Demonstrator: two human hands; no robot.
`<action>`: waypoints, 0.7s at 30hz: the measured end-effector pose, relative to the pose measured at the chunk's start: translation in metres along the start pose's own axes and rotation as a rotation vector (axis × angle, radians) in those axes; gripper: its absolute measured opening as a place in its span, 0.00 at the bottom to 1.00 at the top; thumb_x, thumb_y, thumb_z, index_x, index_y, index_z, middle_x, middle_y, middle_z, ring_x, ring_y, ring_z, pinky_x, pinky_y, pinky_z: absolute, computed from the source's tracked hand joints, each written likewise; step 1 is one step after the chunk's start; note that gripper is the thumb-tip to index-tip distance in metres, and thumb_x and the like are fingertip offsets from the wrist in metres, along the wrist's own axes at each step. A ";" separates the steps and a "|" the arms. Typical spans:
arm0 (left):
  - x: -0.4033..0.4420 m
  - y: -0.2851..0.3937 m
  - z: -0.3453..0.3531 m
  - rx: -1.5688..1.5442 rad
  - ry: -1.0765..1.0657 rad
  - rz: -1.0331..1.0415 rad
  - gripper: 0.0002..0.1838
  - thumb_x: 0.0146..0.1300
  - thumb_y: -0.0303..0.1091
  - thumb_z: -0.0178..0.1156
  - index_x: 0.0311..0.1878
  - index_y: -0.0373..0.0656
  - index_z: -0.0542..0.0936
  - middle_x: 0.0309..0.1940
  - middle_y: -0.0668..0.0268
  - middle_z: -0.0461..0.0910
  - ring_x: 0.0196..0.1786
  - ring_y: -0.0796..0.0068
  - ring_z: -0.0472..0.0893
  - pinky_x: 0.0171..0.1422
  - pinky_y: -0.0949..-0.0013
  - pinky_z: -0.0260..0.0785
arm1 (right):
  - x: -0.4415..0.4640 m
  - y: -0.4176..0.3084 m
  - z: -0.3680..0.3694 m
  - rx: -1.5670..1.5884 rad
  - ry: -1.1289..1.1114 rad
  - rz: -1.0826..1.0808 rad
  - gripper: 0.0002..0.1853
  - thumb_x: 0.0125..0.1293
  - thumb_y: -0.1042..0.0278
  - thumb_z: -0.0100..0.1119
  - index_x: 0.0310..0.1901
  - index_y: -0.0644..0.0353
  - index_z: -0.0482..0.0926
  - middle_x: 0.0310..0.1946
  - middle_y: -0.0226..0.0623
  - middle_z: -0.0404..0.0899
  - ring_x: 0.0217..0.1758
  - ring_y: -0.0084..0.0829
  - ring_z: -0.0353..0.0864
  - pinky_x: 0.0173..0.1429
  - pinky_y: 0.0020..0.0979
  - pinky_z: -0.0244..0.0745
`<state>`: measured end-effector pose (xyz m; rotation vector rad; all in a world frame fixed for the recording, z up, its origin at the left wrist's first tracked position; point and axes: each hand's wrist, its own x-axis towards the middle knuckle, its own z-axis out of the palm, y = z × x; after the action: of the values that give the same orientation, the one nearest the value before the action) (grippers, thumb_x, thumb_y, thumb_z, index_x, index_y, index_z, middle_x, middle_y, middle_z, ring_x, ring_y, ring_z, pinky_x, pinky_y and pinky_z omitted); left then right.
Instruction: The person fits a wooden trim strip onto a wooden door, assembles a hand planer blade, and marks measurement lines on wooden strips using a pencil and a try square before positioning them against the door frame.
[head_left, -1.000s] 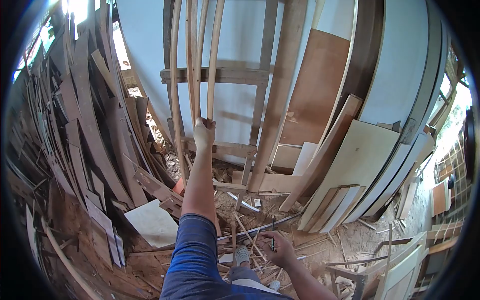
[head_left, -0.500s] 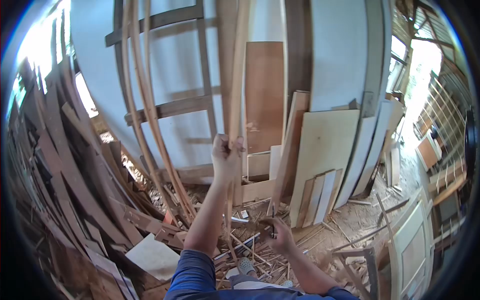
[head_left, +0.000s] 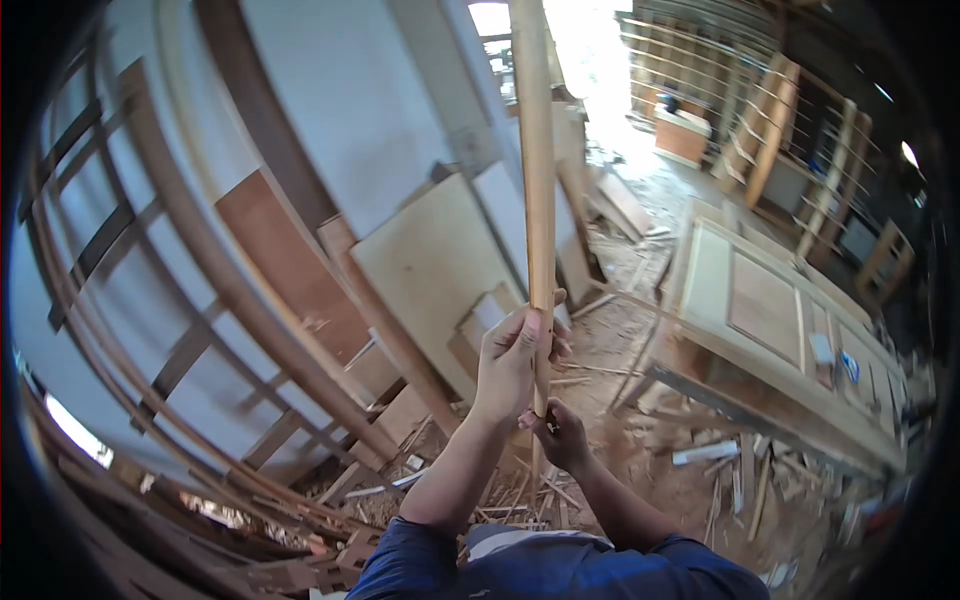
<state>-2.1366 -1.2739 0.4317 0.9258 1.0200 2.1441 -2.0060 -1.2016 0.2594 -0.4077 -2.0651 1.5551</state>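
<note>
littered floor (head_left: 632,440), left fingers (head_left: 528,330) around wooden strip (head_left: 538,190)

Strip (head_left: 537,180) in centre, boards (head_left: 430,270) left, door (head_left: 765,290) right, offcuts (head_left: 705,452) on floor (head_left: 640,500)

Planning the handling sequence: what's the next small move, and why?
Likely settle the right hand firmly on the strip: the left hand grips it just above, its top runs out of view, so a second hold should steady it.
</note>
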 end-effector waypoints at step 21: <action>-0.013 -0.376 0.547 -0.307 -0.575 -0.217 0.23 0.81 0.26 0.65 0.75 0.40 0.79 0.60 0.46 0.89 0.59 0.52 0.91 0.64 0.53 0.89 | -0.359 0.044 -0.524 0.102 0.756 0.070 0.25 0.88 0.51 0.57 0.66 0.68 0.83 0.28 0.24 0.79 0.24 0.13 0.69 0.30 0.21 0.63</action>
<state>-1.6238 -0.8554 0.3743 1.1250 0.4643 1.6446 -1.4167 -0.9602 0.2456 -0.8776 -1.3914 1.2613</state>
